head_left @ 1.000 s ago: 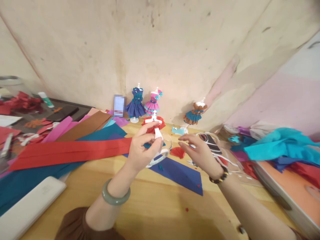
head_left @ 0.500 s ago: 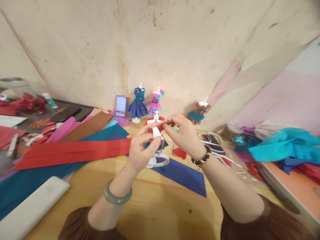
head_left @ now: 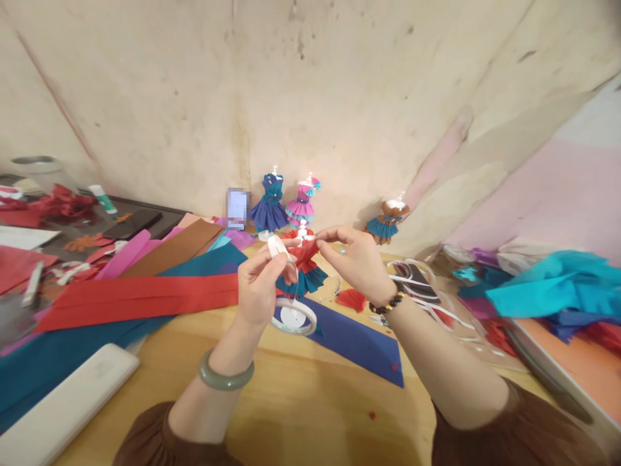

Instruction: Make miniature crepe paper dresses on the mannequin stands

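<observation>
My left hand (head_left: 257, 281) is closed on a white strip of tape (head_left: 278, 247), its thumb pressed on it. The tape roll (head_left: 310, 321) hangs tilted just below that hand, above the wooden table. Right beside the fingertips stands a small white dress form in a red paper bodice (head_left: 308, 254) and teal pleated skirt (head_left: 313, 283). My right hand (head_left: 358, 264) has thumb and forefinger pinched at the bodice's right edge. Whatever is between those fingertips is too small to make out.
Three more paper-dressed forms line the wall: blue (head_left: 269, 207), pink (head_left: 301, 206) and brown (head_left: 388, 217). Crepe paper strips (head_left: 145, 299) spread leftward, near a white case (head_left: 72, 404). A blue sheet (head_left: 356, 343) and red pleated fan (head_left: 352, 299) lie near my hands.
My left hand has drawn back leftward with the tape strip and hanging roll, uncovering more of the red and teal dress. My right hand stays at nearly the same spot.
</observation>
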